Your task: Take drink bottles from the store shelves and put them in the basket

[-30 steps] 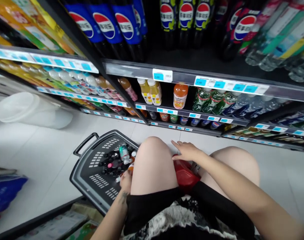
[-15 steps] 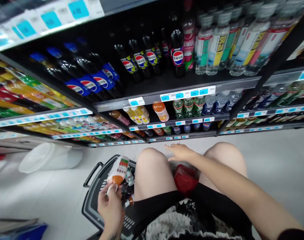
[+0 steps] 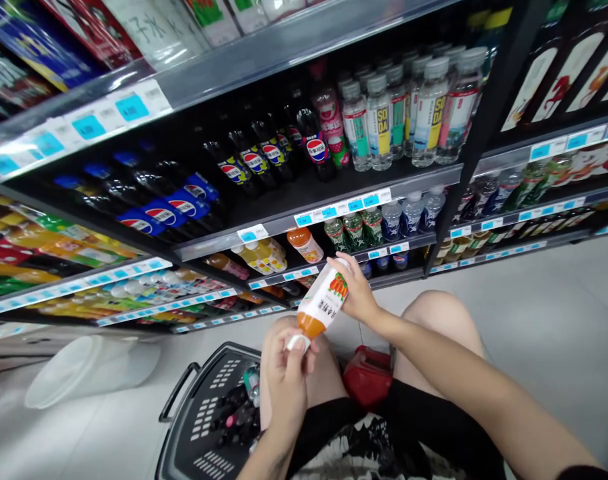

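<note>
Head camera looks down over my knees at the drinks shelves, and I have both hands on an orange juice bottle held in the air in front of me, above my left knee. My left hand pinches the white cap end, fingers closed around it from below, while my right hand wraps the labelled upper part, fingers curled over the far side. The bottle lies tilted, cap toward me and down, base pointing up toward the shelves. Below and left of my left hand sits a dark shopping basket on the pale floor, with several small bottles lying inside it. A red object rests between my knees; what it is I cannot tell. On the shelf just beyond my hands stands another orange bottle beside yellow ones, with cola bottles and soda water bottles on the shelf above. A white lidded tub stands on the floor at left.
</note>
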Motion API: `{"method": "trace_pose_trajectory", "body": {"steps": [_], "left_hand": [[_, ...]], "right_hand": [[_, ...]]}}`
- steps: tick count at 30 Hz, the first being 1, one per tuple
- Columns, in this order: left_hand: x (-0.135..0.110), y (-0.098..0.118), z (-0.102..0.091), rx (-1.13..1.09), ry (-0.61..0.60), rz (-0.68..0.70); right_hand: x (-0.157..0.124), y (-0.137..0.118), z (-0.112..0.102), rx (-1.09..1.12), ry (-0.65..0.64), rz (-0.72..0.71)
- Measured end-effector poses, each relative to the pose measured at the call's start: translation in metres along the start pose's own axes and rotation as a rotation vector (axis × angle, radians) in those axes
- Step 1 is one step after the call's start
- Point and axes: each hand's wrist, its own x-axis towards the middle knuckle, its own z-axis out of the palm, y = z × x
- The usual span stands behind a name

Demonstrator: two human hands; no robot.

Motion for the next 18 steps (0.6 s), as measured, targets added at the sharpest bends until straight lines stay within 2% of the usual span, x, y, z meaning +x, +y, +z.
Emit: {"method": "trace_pose_trajectory", "body": {"steps": [2,4,7,8,11,13,16,18], "left_hand": [[0.020,-0.002,0.015,-0.006,-0.023,0.099],[0.047,-0.014,0.027,-0.063,-0.001,0.201],[0.091,-0.058,0.037,-0.163,0.092,0.310],[0.104,-0.077,0.040,-0.160,0.136,0.305],[0.131,-0.132,0.051,-0.118,0.133,0.181],[0.140,-0.156,0.057,-0.140,0.139,0.137],[0.142,-0.167,0.058,-0.227,0.131,0.094],[0.138,-0.164,0.054,-0.289,0.063,0.005]], "right_hand": [[0.006,0.006,-0.011,-0.051,0.066,0.057],[0.013,0.014,-0.019,-0.108,0.101,0.111],[0.022,0.024,-0.022,-0.189,0.091,0.189],[0.023,0.027,-0.021,-0.212,0.079,0.205],[0.022,0.029,-0.014,-0.278,0.022,0.216],[0.019,0.027,-0.008,-0.320,-0.025,0.220],[0.015,0.023,0.001,-0.361,-0.079,0.258],[0.014,0.024,0.007,-0.389,-0.106,0.304]]}}
